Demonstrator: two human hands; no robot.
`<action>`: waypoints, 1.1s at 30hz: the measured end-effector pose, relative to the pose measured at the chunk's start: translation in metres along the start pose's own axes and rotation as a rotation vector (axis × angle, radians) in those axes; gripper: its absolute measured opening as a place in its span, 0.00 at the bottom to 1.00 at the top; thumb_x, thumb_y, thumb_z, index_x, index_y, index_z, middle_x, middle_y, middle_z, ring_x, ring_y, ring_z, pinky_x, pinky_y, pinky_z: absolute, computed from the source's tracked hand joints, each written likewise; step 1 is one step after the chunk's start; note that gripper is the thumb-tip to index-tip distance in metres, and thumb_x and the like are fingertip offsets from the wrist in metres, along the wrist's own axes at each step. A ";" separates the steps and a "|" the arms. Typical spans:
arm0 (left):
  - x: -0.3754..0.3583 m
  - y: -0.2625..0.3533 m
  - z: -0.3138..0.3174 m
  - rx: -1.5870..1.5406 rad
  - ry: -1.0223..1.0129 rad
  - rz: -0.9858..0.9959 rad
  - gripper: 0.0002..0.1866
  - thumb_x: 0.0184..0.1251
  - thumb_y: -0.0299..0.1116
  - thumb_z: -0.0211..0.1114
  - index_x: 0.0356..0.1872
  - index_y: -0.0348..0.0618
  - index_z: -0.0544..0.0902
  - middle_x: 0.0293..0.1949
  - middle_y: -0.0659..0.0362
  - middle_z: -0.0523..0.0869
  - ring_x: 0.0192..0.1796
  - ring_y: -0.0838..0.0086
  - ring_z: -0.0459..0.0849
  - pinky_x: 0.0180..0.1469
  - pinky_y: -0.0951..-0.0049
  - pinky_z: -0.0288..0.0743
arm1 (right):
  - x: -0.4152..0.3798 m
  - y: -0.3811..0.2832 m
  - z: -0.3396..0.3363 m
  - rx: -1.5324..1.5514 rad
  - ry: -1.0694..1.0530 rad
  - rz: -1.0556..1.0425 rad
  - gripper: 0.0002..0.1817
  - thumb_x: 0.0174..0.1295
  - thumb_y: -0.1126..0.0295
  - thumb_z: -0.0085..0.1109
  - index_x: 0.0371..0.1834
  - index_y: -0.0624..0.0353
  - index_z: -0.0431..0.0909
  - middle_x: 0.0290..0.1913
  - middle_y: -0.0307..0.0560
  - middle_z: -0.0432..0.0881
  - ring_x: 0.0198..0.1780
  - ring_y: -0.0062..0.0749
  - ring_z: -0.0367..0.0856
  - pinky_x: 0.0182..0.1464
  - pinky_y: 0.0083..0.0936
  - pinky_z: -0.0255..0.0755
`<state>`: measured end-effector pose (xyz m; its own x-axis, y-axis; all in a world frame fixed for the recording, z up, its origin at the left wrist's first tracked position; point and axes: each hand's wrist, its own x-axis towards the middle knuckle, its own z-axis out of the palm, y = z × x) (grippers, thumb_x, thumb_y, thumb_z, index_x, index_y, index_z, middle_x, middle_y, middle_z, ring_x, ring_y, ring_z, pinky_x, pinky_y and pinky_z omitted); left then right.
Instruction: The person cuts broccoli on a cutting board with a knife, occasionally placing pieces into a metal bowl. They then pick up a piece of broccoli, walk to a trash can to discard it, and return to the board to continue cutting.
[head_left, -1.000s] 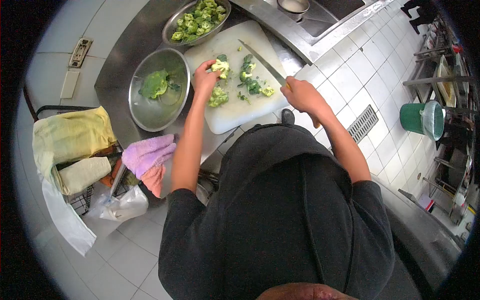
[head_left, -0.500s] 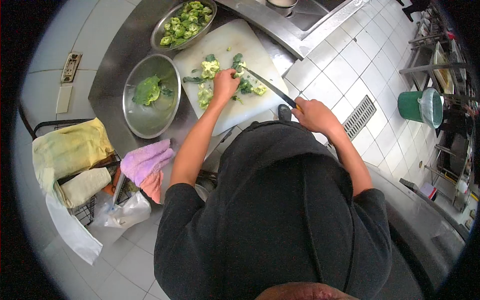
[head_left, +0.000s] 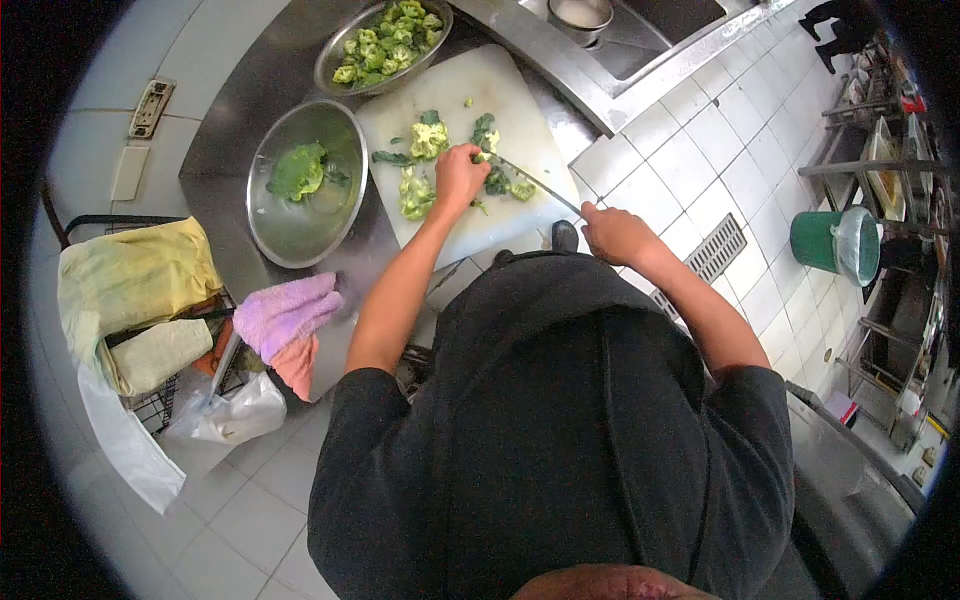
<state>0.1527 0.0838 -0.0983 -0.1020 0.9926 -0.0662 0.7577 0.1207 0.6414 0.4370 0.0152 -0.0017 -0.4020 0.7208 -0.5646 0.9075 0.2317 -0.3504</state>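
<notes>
My left hand [head_left: 462, 180] is closed at the middle of the white cutting board [head_left: 410, 98], its fingertips pinching a pale green broccoli floret [head_left: 490, 142]. The fingers partly hide that piece. My right hand [head_left: 618, 237] is wrapped around the handle of a knife [head_left: 541, 184]. Seen nearly edge-on, the blade slants across the board, and its tip reaches the left fingertips. Other broccoli pieces [head_left: 428, 140] with dark leaves lie left of my left hand, and a smaller floret [head_left: 522, 190] lies beside the blade.
A steel bowl of cut florets [head_left: 392, 45] stands beyond the board. Left of it, a larger steel bowl [head_left: 258, 225] holds a green leaf [head_left: 298, 172]. A purple towel [head_left: 285, 312] hangs at the counter edge. A sink [head_left: 640, 50] lies ahead; a green bucket [head_left: 815, 241] stands right.
The knife blade has turned from showing its flat side to nearly edge-on, with its tip at the left fingers. My right hand has tilted with it. The whole view has shifted slightly.
</notes>
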 end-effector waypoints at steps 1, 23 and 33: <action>-0.002 -0.002 -0.001 -0.044 0.021 -0.022 0.19 0.51 0.33 0.72 0.45 0.36 0.89 0.35 0.47 0.90 0.39 0.58 0.90 0.47 0.62 0.82 | 0.001 0.004 0.001 -0.017 0.002 -0.011 0.16 0.73 0.61 0.47 0.51 0.64 0.69 0.36 0.67 0.85 0.43 0.65 0.84 0.47 0.56 0.76; -0.041 0.040 -0.006 0.008 -0.305 0.526 0.25 0.50 0.30 0.75 0.53 0.43 0.84 0.48 0.53 0.83 0.57 0.57 0.80 0.60 0.64 0.76 | -0.048 0.027 -0.069 0.433 -0.015 0.221 0.17 0.68 0.59 0.55 0.41 0.64 0.78 0.24 0.57 0.81 0.21 0.43 0.80 0.29 0.39 0.76; 0.021 0.040 -0.061 -0.040 0.040 0.294 0.14 0.57 0.30 0.67 0.46 0.39 0.87 0.43 0.49 0.87 0.45 0.55 0.86 0.53 0.59 0.80 | -0.049 0.026 -0.065 0.551 0.029 0.289 0.15 0.71 0.60 0.55 0.37 0.64 0.75 0.18 0.45 0.74 0.16 0.31 0.75 0.21 0.31 0.72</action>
<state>0.1413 0.1087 -0.0270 0.0920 0.9834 0.1566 0.7329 -0.1734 0.6579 0.4886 0.0285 0.0658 -0.1390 0.7234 -0.6763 0.7800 -0.3409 -0.5249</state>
